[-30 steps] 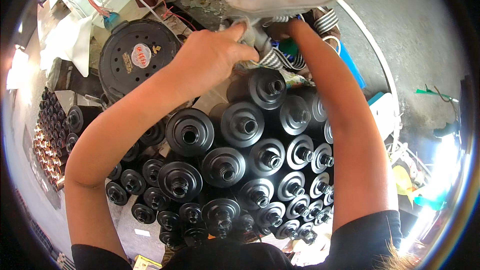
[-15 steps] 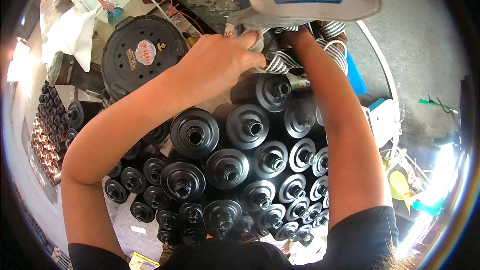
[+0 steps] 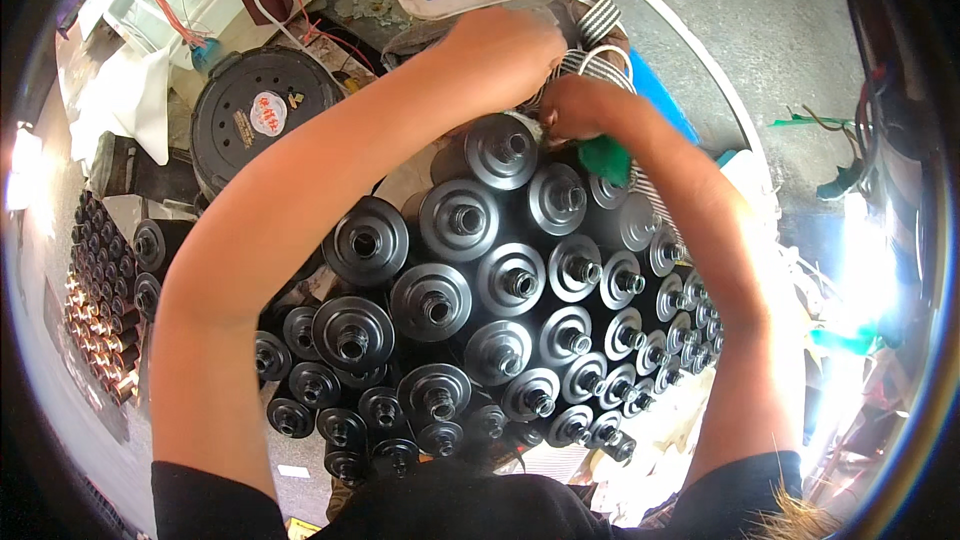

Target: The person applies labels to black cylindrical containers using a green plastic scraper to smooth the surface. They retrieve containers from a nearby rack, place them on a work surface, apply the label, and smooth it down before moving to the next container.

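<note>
Two hands [image 3: 510, 52] [image 3: 588, 108], dozens of cylinders [image 3: 430, 302]

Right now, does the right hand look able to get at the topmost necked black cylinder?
Probably yes: the right hand is close beside that necked black cylinder, whose ringed end lies uncovered. Whether the hand is free is unclear, as its grip is partly hidden.

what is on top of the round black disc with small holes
A white rounded sticker with red print and gold markings show. The lower right of the disc cannot be seen behind the bare left forearm.
</note>
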`<state>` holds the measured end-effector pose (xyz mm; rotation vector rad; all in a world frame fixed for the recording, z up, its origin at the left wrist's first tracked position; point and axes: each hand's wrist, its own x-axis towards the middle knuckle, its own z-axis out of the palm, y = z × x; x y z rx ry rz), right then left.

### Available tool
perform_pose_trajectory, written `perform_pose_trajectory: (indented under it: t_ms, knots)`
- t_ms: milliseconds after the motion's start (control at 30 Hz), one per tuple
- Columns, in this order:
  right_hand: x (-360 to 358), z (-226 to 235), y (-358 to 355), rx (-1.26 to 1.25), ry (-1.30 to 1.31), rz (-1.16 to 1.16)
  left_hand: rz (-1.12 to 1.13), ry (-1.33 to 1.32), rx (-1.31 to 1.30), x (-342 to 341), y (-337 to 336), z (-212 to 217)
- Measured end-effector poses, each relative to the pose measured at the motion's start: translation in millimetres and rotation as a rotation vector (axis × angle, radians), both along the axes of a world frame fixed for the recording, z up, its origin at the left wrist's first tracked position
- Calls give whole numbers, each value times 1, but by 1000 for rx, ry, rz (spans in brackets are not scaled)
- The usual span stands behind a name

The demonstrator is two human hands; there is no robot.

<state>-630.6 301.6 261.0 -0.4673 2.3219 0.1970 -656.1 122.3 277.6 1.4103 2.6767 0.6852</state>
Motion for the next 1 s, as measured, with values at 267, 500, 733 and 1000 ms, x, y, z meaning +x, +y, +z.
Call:
perform_pose_trajectory:
  t_ms: [267, 500, 733, 1000]
  knots:
    - [76, 37, -38, 12, 345, -70, -70, -424, -446, -40, 92, -72]
    - [90, 37, -27, -83, 456, -54, -115, -243, -223, -57, 86, -92]
    - [72, 45, -24, 20, 438, -41, 100, -164, 11, -74, 49, -78]
    - [78, 61, -24, -247, 371, -171, 174, -34, 23, -66, 23, -82]
